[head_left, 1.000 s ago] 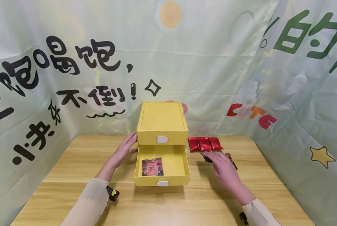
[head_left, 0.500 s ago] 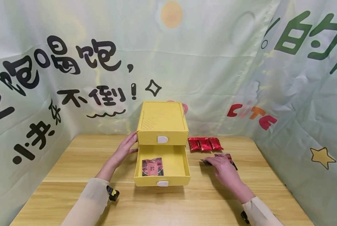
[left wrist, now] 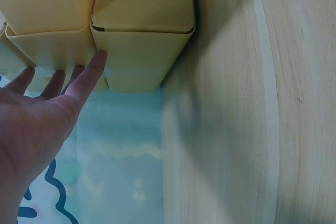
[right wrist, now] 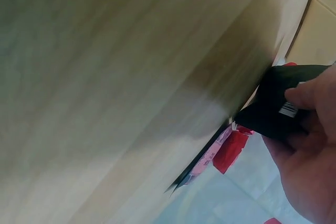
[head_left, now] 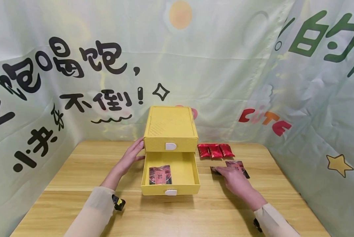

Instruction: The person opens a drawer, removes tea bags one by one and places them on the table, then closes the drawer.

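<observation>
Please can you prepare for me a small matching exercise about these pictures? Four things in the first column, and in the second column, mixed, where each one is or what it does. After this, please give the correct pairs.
Column one
1. left hand
2. right hand
3. three red packets
4. lower drawer

Column two
A. side by side on the table
B. pulled out, with a pink-labelled packet inside
C. pinching a dark packet that shows a barcode
D. touching the side of the yellow drawer unit

Correct pairs
1-D, 2-C, 3-A, 4-B
</observation>
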A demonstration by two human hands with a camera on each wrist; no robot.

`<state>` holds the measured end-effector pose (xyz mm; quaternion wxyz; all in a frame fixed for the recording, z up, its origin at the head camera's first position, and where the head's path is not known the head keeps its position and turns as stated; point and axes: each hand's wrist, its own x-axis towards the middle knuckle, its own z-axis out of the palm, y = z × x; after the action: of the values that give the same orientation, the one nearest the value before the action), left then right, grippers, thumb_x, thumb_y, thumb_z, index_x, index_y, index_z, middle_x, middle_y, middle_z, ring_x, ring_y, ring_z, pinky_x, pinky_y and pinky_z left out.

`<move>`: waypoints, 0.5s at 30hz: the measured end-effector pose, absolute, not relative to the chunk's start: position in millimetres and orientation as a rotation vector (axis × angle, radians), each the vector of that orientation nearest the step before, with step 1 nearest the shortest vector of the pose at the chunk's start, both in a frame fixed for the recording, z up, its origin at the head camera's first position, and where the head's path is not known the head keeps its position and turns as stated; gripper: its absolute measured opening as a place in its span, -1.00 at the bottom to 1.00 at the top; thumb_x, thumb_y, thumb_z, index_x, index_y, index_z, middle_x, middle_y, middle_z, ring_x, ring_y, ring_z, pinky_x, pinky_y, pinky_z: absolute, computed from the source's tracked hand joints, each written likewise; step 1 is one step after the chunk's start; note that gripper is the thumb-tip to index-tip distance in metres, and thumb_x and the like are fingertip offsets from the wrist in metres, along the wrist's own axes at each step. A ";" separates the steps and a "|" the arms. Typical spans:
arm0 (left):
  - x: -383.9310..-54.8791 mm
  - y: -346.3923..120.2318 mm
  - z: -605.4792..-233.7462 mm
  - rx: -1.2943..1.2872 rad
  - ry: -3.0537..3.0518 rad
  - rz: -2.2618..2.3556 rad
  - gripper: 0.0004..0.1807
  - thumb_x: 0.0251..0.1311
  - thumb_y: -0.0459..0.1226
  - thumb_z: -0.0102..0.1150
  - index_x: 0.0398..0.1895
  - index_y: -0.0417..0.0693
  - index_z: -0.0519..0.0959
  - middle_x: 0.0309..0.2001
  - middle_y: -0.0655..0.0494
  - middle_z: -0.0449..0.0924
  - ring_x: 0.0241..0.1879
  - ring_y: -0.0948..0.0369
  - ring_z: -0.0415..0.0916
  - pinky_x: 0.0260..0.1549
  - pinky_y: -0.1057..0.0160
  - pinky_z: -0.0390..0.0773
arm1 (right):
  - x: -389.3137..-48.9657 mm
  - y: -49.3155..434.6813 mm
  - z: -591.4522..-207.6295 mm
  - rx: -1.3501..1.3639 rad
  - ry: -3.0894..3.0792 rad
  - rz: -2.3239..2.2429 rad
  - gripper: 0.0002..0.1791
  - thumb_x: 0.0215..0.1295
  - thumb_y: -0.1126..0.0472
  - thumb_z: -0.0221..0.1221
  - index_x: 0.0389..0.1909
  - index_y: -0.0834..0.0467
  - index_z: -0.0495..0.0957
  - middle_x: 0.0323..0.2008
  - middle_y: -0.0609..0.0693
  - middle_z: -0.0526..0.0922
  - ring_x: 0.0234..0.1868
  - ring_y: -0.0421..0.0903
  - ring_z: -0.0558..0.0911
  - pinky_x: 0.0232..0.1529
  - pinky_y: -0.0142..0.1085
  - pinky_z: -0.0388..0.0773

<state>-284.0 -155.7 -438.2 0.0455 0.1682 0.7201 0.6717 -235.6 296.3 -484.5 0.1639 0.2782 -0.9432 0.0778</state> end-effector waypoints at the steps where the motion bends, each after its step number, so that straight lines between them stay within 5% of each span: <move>1: -284.0 -155.6 -438.0 0.518 2.201 2.049 -0.29 0.68 -0.02 -0.29 0.68 -0.21 -0.06 0.64 -0.26 -0.07 0.58 -0.24 -0.01 0.36 -0.31 0.38 | -235.6 296.1 -484.4 0.792 -2.716 0.224 -0.37 0.03 0.66 0.23 0.20 0.31 0.65 0.12 0.23 0.72 0.09 0.23 0.71 0.12 0.21 0.64; 15: -284.3 -155.7 -438.2 0.526 2.197 2.057 -0.30 0.68 -0.02 -0.28 0.68 -0.19 -0.04 0.64 -0.24 -0.05 0.57 -0.24 0.02 0.34 -0.30 0.40 | -235.9 296.2 -484.5 0.782 -2.933 0.263 -0.41 0.28 0.52 0.13 0.38 0.39 0.46 0.41 0.33 0.44 0.34 0.38 0.49 0.25 0.22 0.53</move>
<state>-284.3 -155.7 -438.2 0.0430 0.1721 0.7185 0.6726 -235.9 296.2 -484.5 0.0472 0.2564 -0.9616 0.0861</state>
